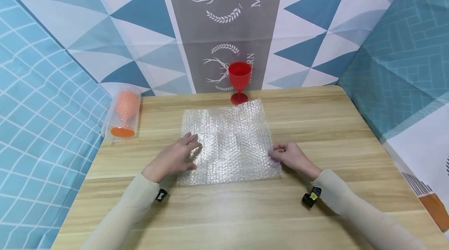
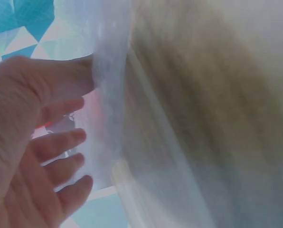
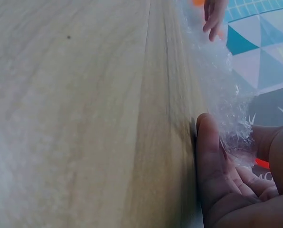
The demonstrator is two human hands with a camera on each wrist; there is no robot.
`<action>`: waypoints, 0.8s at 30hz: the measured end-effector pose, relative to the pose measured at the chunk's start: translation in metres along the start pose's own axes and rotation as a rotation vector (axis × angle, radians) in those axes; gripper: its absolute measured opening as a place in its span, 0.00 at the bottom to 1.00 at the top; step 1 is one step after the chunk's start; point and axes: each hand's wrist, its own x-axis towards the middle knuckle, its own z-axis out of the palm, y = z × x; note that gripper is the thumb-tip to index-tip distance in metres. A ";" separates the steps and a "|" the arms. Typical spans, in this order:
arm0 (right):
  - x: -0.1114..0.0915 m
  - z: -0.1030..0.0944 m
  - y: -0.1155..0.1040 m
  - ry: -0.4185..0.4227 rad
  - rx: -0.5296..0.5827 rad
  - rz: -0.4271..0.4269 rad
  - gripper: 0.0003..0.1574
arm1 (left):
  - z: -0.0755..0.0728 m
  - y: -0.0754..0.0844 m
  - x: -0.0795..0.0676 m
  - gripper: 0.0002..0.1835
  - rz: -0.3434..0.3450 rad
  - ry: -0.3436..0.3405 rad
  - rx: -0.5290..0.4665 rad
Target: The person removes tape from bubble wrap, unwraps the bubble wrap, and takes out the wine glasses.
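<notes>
A sheet of bubble wrap (image 1: pixel 228 144) is spread out in the middle of the wooden table. At its right edge my right hand (image 1: pixel 289 154) pinches the film between thumb and fingers; the right wrist view shows the bubble wrap (image 3: pixel 222 95) running up between them. My left hand (image 1: pixel 177 154) is over the sheet's left edge with its fingers apart. In the left wrist view the thumb tip of the left hand (image 2: pixel 32 128) is hidden behind plastic film. A red goblet (image 1: pixel 240 76) stands upright just beyond the sheet's far edge.
An orange goblet (image 1: pixel 127 105) wrapped in bubble wrap is at the table's back left corner. Patterned cloth (image 1: pixel 136 27) hangs behind the table (image 1: pixel 217 215), with blue checked cloth (image 1: pixel 42 125) on the left and more cloth (image 1: pixel 403 62) along the right.
</notes>
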 end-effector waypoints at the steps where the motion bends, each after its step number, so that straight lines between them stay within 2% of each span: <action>1: 0.000 0.000 0.001 0.000 0.000 -0.001 0.22 | 0.000 0.000 -0.002 0.40 0.022 0.039 0.016; 4: 0.001 0.000 0.003 0.003 0.012 -0.002 0.20 | 0.001 0.001 -0.010 0.35 0.045 0.153 0.049; 6: 0.001 0.000 0.004 0.001 0.011 -0.018 0.20 | 0.002 0.001 -0.015 0.33 0.020 0.208 0.050; 12: 0.001 -0.001 0.005 -0.010 0.019 -0.031 0.21 | 0.004 -0.002 -0.032 0.31 -0.169 0.285 -0.044; 15: 0.001 -0.002 0.005 -0.015 0.025 -0.035 0.21 | 0.005 -0.004 -0.040 0.32 -0.277 0.284 -0.131; 18: 0.000 -0.002 0.004 -0.018 0.027 -0.045 0.20 | 0.005 -0.006 -0.046 0.31 -0.377 0.253 -0.247; 21: -0.001 -0.002 0.003 -0.019 0.016 -0.057 0.20 | 0.007 -0.008 -0.050 0.24 -0.460 0.193 -0.387; 24: -0.002 -0.002 0.002 -0.020 0.016 -0.054 0.21 | 0.009 -0.010 -0.053 0.18 -0.536 0.110 -0.573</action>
